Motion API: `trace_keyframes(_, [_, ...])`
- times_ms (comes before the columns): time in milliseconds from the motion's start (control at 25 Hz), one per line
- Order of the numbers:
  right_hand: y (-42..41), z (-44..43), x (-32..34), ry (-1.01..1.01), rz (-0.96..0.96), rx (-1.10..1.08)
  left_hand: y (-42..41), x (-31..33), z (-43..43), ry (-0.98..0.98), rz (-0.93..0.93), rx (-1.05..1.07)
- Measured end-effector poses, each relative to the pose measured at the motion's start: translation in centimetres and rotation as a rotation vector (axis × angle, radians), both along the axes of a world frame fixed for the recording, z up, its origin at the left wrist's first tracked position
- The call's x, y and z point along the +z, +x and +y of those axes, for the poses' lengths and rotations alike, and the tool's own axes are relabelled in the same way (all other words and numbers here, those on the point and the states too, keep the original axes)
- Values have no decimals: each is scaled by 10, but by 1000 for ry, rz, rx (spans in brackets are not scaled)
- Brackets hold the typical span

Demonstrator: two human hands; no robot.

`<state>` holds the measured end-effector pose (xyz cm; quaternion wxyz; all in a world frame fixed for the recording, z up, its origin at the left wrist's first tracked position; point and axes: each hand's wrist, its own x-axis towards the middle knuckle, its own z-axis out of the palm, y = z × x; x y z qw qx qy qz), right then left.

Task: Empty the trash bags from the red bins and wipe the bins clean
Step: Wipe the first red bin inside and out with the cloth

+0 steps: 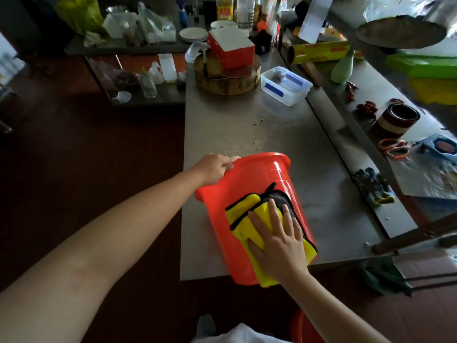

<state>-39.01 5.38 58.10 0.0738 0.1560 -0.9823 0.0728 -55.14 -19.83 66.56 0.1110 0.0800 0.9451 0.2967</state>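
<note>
A red bin (269,174) lies on its side on the steel table (247,129), its mouth facing away from me and its base hanging over the near edge. My left hand (215,167) grips the bin's rim at the upper left. My right hand (277,236) lies flat, fingers spread, pressing a folded yellow and grey cloth (244,214) against the bin's outer wall. Part of a second red bin (304,328) shows on the floor at the bottom edge.
On the table's far end stand a round wooden chopping block (227,80) with red boxes (232,48) on it and a clear plastic container (284,85). A raised shelf on the right holds scissors (395,148), a tin (395,118) and gloves (373,185). Dark floor lies to the left.
</note>
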Motion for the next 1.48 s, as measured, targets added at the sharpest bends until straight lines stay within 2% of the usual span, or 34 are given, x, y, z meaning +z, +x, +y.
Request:
trace_keyframes(160, [30,20,-7,-23,6,-3,-1,2,4,17,4,-3])
trace_keyframes(320, [26,16,2,-29,-24,-9,-1,-1,3,14,-10,4])
trace_keyframes(560, [-60,-33,35,-63,-147,-103,0,-2,-6,-10,31,-33])
trace_keyframes(760, [-115,-59,56,-70,-244,-56,-1,-2,-15,14,65,-23])
trace_keyframes(1120, [14,5,15,-103,-109,-47,3,-1,-19,-15,-17,-15])
trace_keyframes(1240, [29,7,12,-99,-92,-48,1,14,-3,-125,40,-88])
trace_keyframes(1360, [32,-2,17,-94,-101,-48,-9,27,36,-145,117,-140])
trace_keyframes(1480, [36,-12,14,-77,-112,-39,-19,25,65,-130,68,-117])
